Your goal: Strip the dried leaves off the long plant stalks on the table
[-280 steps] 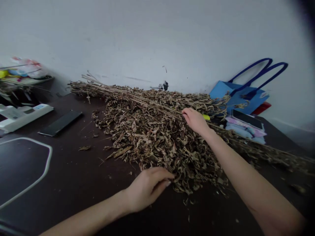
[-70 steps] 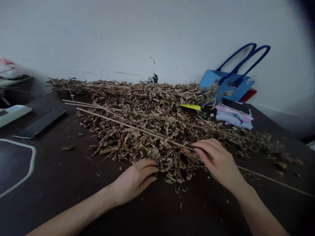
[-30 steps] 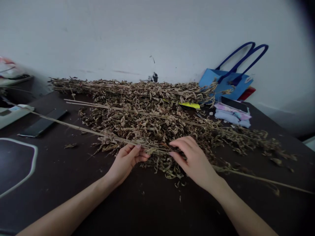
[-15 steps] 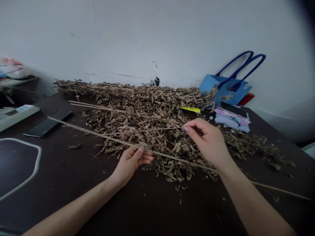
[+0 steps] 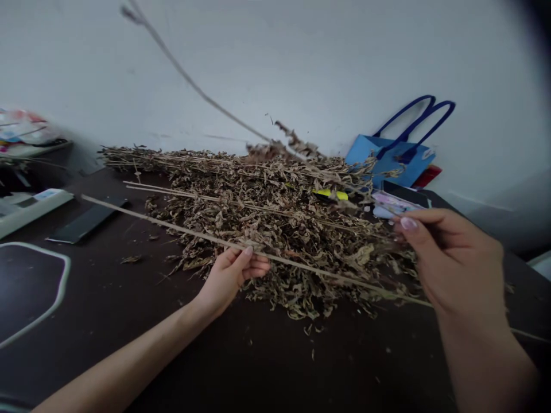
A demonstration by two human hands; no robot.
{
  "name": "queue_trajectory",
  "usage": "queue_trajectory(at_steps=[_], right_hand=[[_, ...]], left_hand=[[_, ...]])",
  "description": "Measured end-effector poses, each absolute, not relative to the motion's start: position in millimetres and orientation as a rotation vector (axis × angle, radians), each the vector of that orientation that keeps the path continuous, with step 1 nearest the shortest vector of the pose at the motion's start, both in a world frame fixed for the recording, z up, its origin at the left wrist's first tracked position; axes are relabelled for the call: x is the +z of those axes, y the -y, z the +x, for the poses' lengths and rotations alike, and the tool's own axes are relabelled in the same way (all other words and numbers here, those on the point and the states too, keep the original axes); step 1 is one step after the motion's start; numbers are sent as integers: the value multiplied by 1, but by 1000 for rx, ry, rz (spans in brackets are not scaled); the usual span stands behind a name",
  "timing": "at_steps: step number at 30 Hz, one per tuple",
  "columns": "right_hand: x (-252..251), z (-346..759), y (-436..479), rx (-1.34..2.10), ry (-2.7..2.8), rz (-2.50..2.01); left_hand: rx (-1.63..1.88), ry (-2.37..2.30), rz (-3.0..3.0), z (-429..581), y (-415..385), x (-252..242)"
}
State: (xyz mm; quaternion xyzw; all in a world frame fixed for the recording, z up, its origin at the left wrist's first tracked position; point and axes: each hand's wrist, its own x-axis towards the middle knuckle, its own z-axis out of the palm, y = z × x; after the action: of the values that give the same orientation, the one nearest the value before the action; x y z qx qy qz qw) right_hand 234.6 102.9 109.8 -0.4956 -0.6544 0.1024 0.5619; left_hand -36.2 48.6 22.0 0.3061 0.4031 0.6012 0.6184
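Note:
My left hand (image 5: 235, 275) pinches a long, bare dried stem (image 5: 172, 227) between thumb and fingers. That stem slants from the upper left down to the right, across the front of a heap of dried leafy stalks (image 5: 279, 292). At the right, my right hand (image 5: 451, 264) is closed, thumb against finger, on the end of a dried leafy stalk (image 5: 202, 94). This stalk rises up and to the left over the heap, with curled leaves along its middle and a thin bare end against the wall. Motion blurs it partly.
A blue bag (image 5: 390, 158) with dark handles leans by the wall. Near it lie a phone (image 5: 404, 194) on folded cloth and a yellow object (image 5: 333, 195). On the left are a dark flat slab (image 5: 86, 222), a pale device (image 5: 37, 209) and a white-edged panel (image 5: 66, 269).
My right hand has moved right and nearer, raising a leafy stalk from the heap so its far end swings up. My left hand keeps its stem in nearly the same place.

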Motion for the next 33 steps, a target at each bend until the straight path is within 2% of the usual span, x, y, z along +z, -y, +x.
queue_trajectory(at_steps=[7,12,19,27,33], right_hand=[[104,227,-69,96,1630,-1149],[82,230,-69,163,1753,-1142],[43,236,-80,357,2043,-1135],[35,243,-83,385,2101,-1189],[31,248,-85,395,2160,-1184]], left_hand=[[1437,-886,761,-36,-99,46],[1464,-901,704,-44,-127,47],[1321,-943,824,-51,-79,39],[1127,-868,885,-57,-54,29],[1257,-826,770,-51,-48,26]])
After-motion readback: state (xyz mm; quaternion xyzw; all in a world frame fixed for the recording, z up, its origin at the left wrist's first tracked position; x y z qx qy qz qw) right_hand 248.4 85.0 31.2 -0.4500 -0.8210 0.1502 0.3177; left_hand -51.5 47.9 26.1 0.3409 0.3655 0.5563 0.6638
